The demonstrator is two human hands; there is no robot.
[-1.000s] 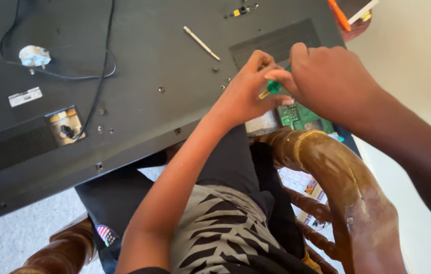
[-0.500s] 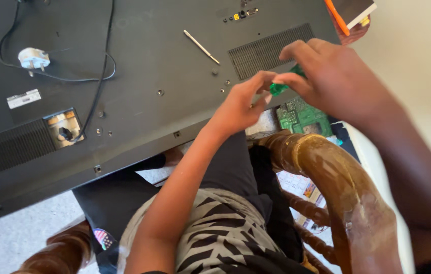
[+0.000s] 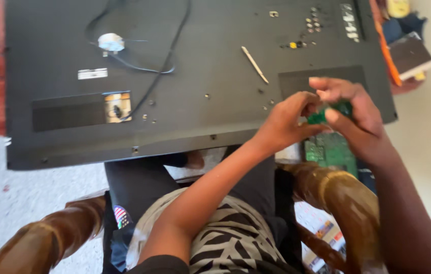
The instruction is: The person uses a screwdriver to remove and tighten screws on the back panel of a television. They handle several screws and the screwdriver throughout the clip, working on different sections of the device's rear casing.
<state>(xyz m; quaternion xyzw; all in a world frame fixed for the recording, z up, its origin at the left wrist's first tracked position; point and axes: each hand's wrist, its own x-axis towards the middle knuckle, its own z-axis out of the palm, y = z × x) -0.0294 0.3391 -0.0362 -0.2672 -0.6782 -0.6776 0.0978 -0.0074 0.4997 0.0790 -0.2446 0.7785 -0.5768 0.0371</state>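
Open panel back [image 3: 210,76] left of both hands; cable [image 3: 144,66], stick [image 3: 254,64], screws [image 3: 149,116] as obstacles.

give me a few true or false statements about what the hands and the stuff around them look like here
1. Both hands meet on a small green object. True: the left hand and the right hand pinch the small green object between their fingers.
2. The black cable lies coiled on the floor. False: the black cable lies on the big dark back panel.
3. A green circuit board lies just below the hands. True: the green circuit board shows by the wooden chair arm.
4. The thin pale stick is held in the left hand. False: the thin pale stick lies loose on the panel, apart from both hands.
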